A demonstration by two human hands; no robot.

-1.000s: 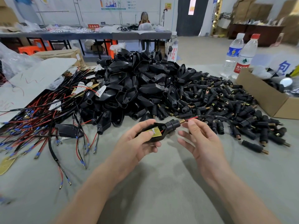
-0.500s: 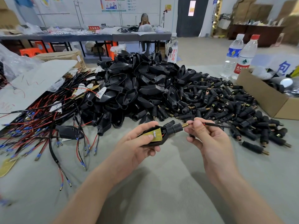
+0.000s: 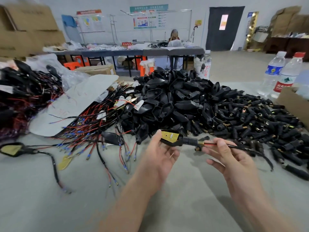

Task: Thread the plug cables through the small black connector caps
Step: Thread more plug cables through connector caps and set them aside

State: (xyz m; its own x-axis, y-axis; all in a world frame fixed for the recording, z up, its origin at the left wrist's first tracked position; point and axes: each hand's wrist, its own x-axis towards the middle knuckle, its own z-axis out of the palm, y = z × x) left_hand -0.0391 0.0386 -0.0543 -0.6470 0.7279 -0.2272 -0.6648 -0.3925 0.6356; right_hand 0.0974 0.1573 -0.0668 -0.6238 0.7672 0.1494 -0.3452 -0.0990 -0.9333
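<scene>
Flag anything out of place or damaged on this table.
Nothing looks damaged. One oddity: a bare gold-coloured board lies alone on the table before the cable pile, outside any housing, unlike the one in the plug the left hand holds.

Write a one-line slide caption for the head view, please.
Left hand holds a black plastic plug; right hand pinches its thin black cable beyond a small black cylindrical cap.
</scene>
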